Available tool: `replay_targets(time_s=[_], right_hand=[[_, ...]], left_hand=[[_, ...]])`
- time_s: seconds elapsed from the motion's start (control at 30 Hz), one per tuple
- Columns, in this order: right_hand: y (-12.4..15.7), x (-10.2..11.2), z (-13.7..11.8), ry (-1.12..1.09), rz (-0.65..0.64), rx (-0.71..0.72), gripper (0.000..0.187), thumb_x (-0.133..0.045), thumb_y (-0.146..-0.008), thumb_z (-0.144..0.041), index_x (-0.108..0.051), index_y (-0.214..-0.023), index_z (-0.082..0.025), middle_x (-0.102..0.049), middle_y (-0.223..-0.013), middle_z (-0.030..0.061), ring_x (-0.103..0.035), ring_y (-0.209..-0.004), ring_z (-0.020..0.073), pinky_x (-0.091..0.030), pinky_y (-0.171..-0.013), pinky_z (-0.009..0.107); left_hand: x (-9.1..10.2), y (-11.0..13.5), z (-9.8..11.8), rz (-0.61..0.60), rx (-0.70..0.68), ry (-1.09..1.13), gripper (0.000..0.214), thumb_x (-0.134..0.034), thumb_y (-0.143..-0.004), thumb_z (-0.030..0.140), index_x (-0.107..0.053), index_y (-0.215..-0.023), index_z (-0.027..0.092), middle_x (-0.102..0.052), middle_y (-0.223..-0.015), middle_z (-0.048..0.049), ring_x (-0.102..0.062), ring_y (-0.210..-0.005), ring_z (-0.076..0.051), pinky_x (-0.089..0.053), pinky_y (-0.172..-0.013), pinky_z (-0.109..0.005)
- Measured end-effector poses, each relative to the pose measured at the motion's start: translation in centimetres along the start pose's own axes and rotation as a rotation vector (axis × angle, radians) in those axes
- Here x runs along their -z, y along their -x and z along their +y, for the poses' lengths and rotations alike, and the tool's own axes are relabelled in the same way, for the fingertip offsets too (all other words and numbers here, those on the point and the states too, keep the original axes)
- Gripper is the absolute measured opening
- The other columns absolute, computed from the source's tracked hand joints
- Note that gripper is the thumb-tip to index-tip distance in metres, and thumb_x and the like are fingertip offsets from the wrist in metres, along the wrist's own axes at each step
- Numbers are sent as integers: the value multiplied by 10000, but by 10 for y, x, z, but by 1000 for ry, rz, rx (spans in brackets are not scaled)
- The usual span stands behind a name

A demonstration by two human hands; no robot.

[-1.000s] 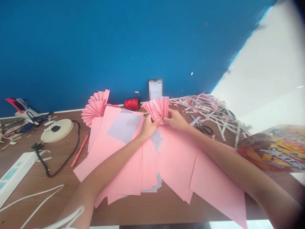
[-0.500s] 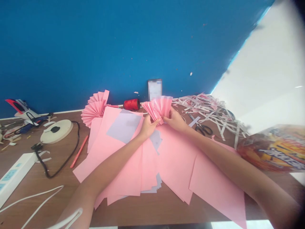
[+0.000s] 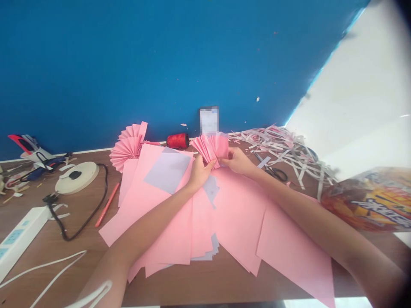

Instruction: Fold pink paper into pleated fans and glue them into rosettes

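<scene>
The left hand [image 3: 199,173] and right hand [image 3: 236,161] pinch the narrow gathered end of a pleated pink paper fan [image 3: 210,149] between them, keeping its folds bunched, just above large loose pink paper sheets [image 3: 239,214] spread across the brown wooden worktop [image 3: 77,226].

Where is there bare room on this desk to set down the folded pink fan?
Bare desk shows below the pink paper sheets, and between the black cable and white cord. The paper strips and scissors crowd the right side.
</scene>
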State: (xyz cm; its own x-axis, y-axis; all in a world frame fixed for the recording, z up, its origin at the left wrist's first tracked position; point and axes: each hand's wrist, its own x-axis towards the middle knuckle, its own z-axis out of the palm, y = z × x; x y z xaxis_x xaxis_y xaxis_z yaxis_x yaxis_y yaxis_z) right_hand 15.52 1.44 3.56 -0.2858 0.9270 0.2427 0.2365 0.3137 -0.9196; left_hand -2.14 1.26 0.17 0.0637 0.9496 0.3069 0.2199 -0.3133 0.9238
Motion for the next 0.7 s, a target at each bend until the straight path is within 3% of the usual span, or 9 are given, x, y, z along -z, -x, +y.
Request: replay_targets(time_s=[0.17, 0.43, 0.6, 0.7], right_hand=[[-2, 1, 3, -49, -30, 11, 176, -593, -698, -195, -679, -845, -149, -680, -825, 19, -625, -780, 192, -493, -732, 304], [-3, 0, 4, -113, -4, 7, 293, -593, -669, -169, -685, -947, -156, -689, -851, 12, -608, -760, 178, -490, -715, 295], [0, -1, -2, -251, 17, -100, 292, -621, -664, -187, -687, -948, -160, -690, -789, 11, -593, -668, 155, -463, -639, 275], [2, -1, -10, -407, 3, -159, 300, -665, -690, -262, -681, -977, -178, -701, -803, 27, -626, -725, 183, -492, -690, 309]], left_hand=[[2, 0, 2, 42, -15, 8, 322, -706, -764, 312, -568, -1025, 182, -666, -1022, -87, -629, -949, -222, -477, -849, -335], [0, -2, 1, -18, 15, 61, 357, -715, -750, 316, -576, -1048, 177, -681, -1003, -83, -642, -921, -228, -486, -838, -344], [1, 1, 8, 5, 46, 135, 422, -682, -784, 394, -566, -1129, 181, -662, -1092, -91, -622, -1015, -232, -453, -925, -354], [3, 1, 14, 0, 14, 167, 424, -610, -843, 426, -548, -1198, 203, -629, -1178, -88, -564, -1145, -234, -399, -1012, -359]])
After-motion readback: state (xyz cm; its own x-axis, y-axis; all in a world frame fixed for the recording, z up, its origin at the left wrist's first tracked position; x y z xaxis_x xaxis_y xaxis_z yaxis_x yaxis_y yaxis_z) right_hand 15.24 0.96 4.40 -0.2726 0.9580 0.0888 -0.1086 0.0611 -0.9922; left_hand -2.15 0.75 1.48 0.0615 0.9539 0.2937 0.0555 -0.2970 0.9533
